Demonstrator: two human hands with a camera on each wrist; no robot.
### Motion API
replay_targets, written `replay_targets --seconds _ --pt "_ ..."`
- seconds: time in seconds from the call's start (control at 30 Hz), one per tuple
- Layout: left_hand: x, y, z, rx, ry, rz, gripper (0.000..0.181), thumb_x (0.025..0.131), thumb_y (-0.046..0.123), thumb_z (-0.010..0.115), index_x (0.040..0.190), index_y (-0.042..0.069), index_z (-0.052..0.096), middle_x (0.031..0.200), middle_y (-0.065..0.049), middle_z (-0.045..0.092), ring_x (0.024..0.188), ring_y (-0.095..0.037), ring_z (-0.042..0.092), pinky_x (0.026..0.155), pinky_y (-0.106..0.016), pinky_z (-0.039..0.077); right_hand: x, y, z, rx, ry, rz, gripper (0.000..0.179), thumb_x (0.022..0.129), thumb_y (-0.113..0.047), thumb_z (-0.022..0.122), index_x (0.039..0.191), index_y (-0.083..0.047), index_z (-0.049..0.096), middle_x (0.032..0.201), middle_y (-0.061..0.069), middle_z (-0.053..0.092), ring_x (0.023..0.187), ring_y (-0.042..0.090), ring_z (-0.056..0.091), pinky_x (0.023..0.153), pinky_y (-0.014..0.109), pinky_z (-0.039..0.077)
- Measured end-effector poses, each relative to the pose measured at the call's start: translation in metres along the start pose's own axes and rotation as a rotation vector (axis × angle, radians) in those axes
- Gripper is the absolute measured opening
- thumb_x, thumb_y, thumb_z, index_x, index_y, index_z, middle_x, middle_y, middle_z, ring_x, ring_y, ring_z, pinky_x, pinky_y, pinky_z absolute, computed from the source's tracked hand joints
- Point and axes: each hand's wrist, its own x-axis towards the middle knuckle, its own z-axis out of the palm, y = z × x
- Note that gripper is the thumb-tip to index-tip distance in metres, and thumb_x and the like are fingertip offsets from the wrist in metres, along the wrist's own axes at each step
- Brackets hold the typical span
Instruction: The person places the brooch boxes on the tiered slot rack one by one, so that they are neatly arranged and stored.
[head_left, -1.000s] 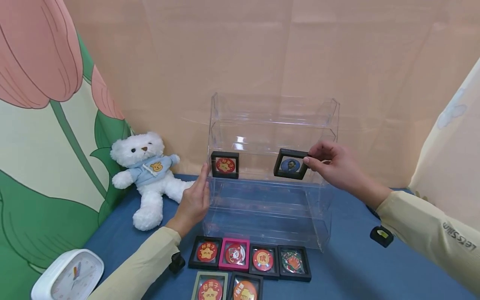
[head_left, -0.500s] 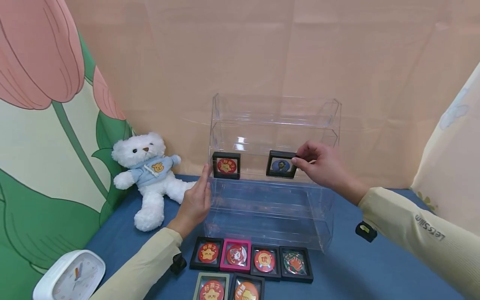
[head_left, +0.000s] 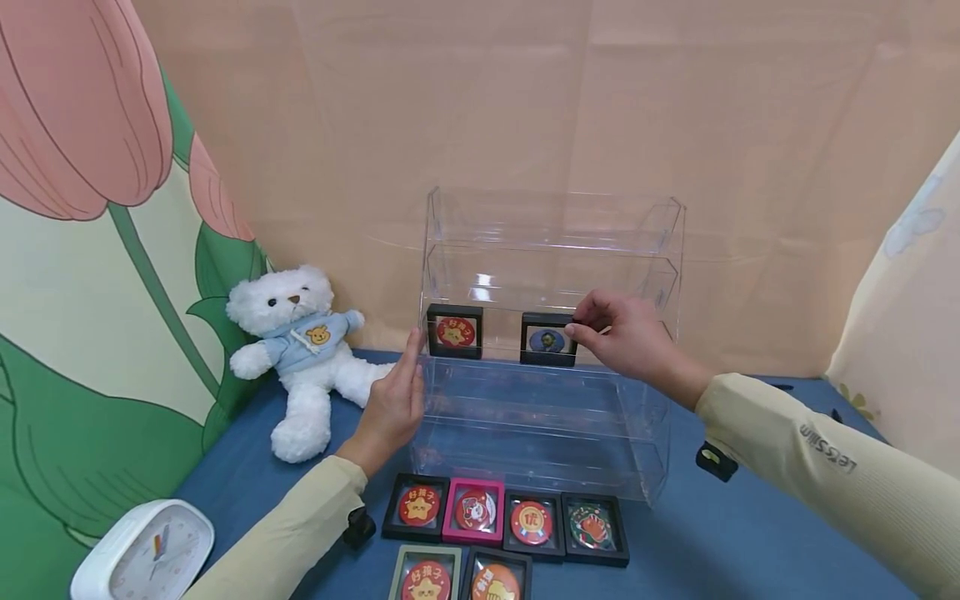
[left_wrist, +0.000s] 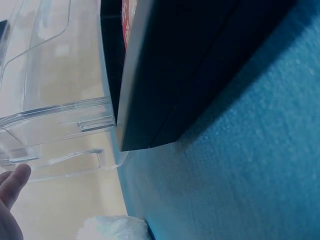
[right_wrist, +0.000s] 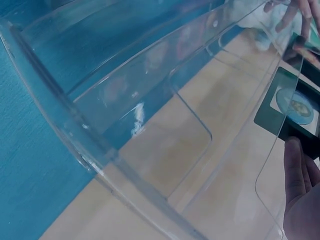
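Note:
My right hand (head_left: 628, 337) pinches the right edge of a black-framed badge case with a blue round badge (head_left: 547, 340), between thumb and fingers. The case stands upright on a middle tier of the clear acrylic display rack (head_left: 555, 225). Further left on that tier stands another black case with a red badge (head_left: 455, 332). With fingers extended, my left hand (head_left: 390, 408) rests against the rack's left side. In the right wrist view, the blue-badge case (right_wrist: 295, 105) shows behind clear plastic, my right hand (right_wrist: 302, 195) at its edge.
Several framed badge cases lie in front of the rack, including a pink one (head_left: 473, 510) and a green-edged one (head_left: 426, 573). A white teddy bear (head_left: 300, 350) sits left on the blue cloth (head_left: 742, 533). A white clock (head_left: 142, 550) stands front left.
My right hand has moved left and slightly down with the blue-badge case, which has gone from tilted to nearly level. The left hand has stayed at the rack's side.

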Motion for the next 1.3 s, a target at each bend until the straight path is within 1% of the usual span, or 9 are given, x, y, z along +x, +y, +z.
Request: replay_targets --seconds 0.1,0.23,0.4,0.6,0.73,0.87,1.03,1.1,1.3 --pt "-0.001 -0.001 0.000 -0.003 0.002 0.006 0.063 0.093 -0.001 0.050 0.148 -0.004 0.020 0.148 -0.016 0.032 0.116 -0.034 0.051 0.083 -0.037 0.050 0.001 -0.001 0.003 -0.014 0.001 -0.009 0.010 0.087 -0.016 0.070 0.094 -0.012 0.063 0.083 0.000 0.064 0.080 0.017 0.062 0.066 0.035 0.054" --pt "-0.001 -0.002 0.001 -0.005 0.006 0.018 0.053 0.101 0.012 0.040 0.148 -0.004 0.020 0.148 -0.016 0.032 0.117 -0.033 0.051 0.083 -0.037 0.050 0.003 -0.002 0.006 -0.001 -0.015 0.001 0.010 0.088 -0.016 0.069 0.095 -0.011 0.063 0.084 0.000 0.064 0.080 0.018 0.062 0.066 0.034 0.053" --pt "0.000 -0.001 0.000 0.001 0.005 0.015 0.052 0.104 0.022 0.031 0.149 -0.003 0.020 0.148 -0.015 0.033 0.117 -0.033 0.051 0.084 -0.037 0.050 0.004 -0.003 0.008 0.025 -0.037 0.008 0.010 0.089 -0.015 0.067 0.097 -0.010 0.063 0.086 0.001 0.064 0.081 0.019 0.061 0.068 0.034 0.053" --pt "-0.001 -0.001 0.000 0.005 0.005 0.006 0.054 0.104 0.027 0.027 0.148 -0.003 0.020 0.148 -0.016 0.033 0.118 -0.033 0.050 0.085 -0.038 0.049 0.006 -0.003 0.011 0.035 -0.047 -0.025 0.013 0.089 -0.012 0.067 0.100 -0.008 0.062 0.089 0.003 0.064 0.081 0.018 0.062 0.071 0.035 0.054" --pt "-0.001 -0.001 0.000 0.002 0.005 0.009 0.055 0.105 0.029 0.025 0.148 -0.004 0.020 0.148 -0.016 0.033 0.119 -0.033 0.049 0.086 -0.038 0.048 0.007 -0.004 0.013 0.064 -0.068 -0.015 0.014 0.089 -0.010 0.066 0.102 -0.008 0.061 0.092 0.004 0.065 0.082 0.018 0.062 0.072 0.035 0.054" --pt "-0.001 -0.001 0.000 0.008 0.009 0.014 0.056 0.105 0.031 0.024 0.148 -0.005 0.021 0.148 -0.017 0.034 0.118 -0.033 0.050 0.084 -0.038 0.049 0.008 -0.008 0.016 0.075 -0.085 0.008 0.015 0.090 -0.012 0.066 0.103 -0.010 0.059 0.093 0.004 0.064 0.083 0.018 0.062 0.070 0.035 0.054" --pt "-0.001 -0.001 0.001 0.009 0.028 0.025 0.055 0.105 0.030 0.024 0.147 -0.005 0.022 0.146 -0.019 0.036 0.115 -0.035 0.052 0.082 -0.039 0.050 0.010 -0.011 0.020 0.052 -0.073 -0.007 0.017 0.090 -0.013 0.067 0.103 -0.009 0.058 0.093 0.004 0.064 0.081 0.018 0.061 0.069 0.034 0.054" --pt "-0.001 -0.002 0.002 0.011 0.033 0.031 0.055 0.105 0.029 0.024 0.147 -0.006 0.023 0.146 -0.019 0.036 0.114 -0.035 0.052 0.081 -0.039 0.051 0.011 -0.011 0.021 0.062 -0.069 -0.011 0.017 0.089 -0.013 0.067 0.104 -0.008 0.058 0.093 0.004 0.064 0.080 0.018 0.061 0.069 0.035 0.053" --pt "-0.002 -0.002 0.003 0.020 0.040 0.037 0.055 0.105 0.029 0.025 0.146 -0.007 0.023 0.146 -0.020 0.035 0.114 -0.035 0.053 0.079 -0.038 0.051 0.016 -0.016 0.026 0.104 -0.085 0.013 0.018 0.089 -0.013 0.067 0.104 -0.008 0.058 0.094 0.004 0.063 0.081 0.018 0.060 0.069 0.034 0.053"
